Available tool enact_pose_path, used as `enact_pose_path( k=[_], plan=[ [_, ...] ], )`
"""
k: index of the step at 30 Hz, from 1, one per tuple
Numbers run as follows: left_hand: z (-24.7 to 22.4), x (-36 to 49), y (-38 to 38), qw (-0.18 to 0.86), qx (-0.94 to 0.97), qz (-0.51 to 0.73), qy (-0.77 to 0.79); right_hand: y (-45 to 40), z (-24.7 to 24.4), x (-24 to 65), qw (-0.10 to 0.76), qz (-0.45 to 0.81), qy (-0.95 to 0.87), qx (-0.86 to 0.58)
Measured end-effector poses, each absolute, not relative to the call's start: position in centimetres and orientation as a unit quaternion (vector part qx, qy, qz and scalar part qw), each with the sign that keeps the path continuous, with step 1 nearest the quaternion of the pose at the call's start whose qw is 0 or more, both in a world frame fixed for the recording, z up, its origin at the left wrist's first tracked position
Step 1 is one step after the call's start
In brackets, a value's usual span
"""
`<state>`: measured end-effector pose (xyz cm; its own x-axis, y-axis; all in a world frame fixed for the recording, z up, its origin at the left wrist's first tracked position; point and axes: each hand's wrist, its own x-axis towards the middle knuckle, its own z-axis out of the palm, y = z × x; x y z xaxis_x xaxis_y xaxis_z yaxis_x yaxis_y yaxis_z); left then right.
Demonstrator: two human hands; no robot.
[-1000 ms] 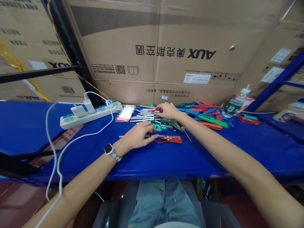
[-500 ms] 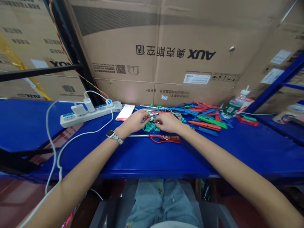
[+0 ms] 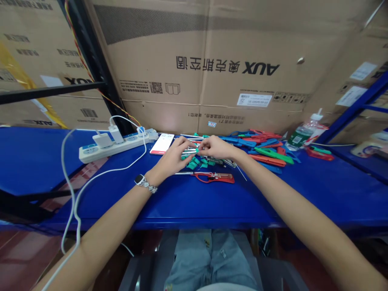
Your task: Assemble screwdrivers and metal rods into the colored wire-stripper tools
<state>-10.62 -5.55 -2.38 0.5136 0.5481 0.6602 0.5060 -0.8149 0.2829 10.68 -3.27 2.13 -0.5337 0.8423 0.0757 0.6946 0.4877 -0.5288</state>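
Observation:
My left hand [image 3: 176, 155] is curled over a pile of thin metal tubes [image 3: 189, 152], thumb and fingers bent inward. What lies between its fingertips is too small to tell. My right hand [image 3: 216, 147] meets it from the other side, its fingertips pinched at a small green plastic piece [image 3: 197, 150]. Below both hands lie several loose green plastic pieces [image 3: 194, 163]. Nearer to me, an opened red long-necked lighter [image 3: 222, 177] rests flat on the blue table [image 3: 212, 202], its metal tube pointing left and its inner parts showing.
Red, blue and green lighter handles [image 3: 266, 151] are heaped on the right. Beyond them stands a plastic bottle [image 3: 303, 131]. On the left lie a phone [image 3: 162, 143] and a white power strip [image 3: 115, 147] with looping white cables. A large cardboard box [image 3: 206, 93] walls off the back.
My right hand has turned and drawn its fingertips to a green piece beside the left hand. The left fingers have stretched farther over the tubes. The whole view has shifted slightly.

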Motion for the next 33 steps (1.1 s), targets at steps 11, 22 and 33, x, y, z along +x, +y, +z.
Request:
enact_pose_path(
  k=[11,22,33],
  plan=[
    [-2.0,-8.6,-7.7,-0.026,0.914,0.357,0.191,-7.9,-0.9,13.9,0.310,0.559,-0.672,-0.374],
    [-2.3,-9.0,-7.4,0.024,0.923,0.320,0.213,-8.9,-1.0,13.9,0.362,0.448,-0.719,-0.389],
    [-1.8,-9.6,-6.9,0.123,0.897,0.340,0.253,-9.0,-2.2,13.4,0.363,0.395,-0.740,-0.406]
  ],
)
